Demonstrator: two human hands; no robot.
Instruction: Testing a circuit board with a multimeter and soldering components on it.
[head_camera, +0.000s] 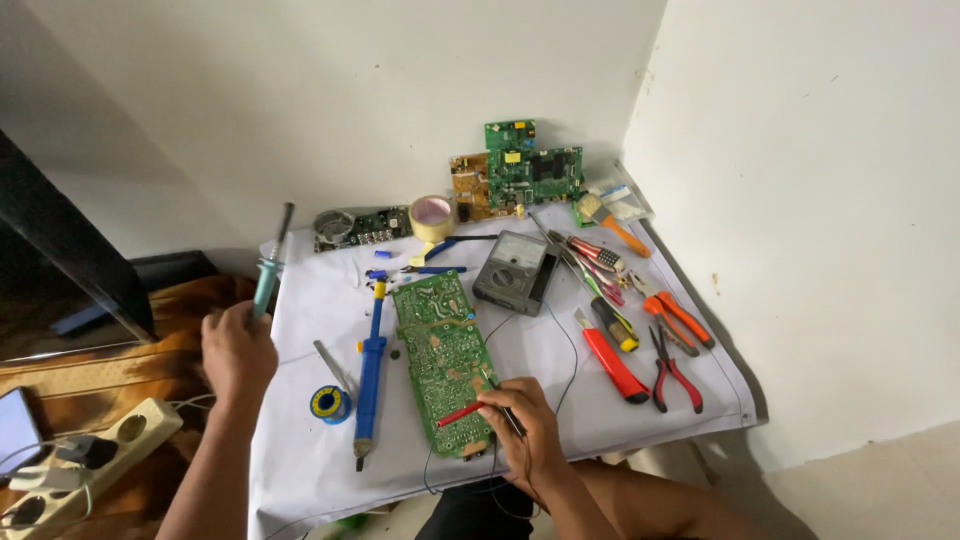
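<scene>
My left hand is closed around a soldering iron with a teal handle, held upright at the left edge of the table, tip pointing up. My right hand grips a red probe and a black probe, their tips on the near end of a long green circuit board. Thin black leads run from the probes toward a grey multimeter lying behind the board.
A white cloth-covered table carries a blue desoldering pump, solder spool, tape roll, red utility knife, pliers, screwdrivers and more boards at the wall. A power strip lies at left.
</scene>
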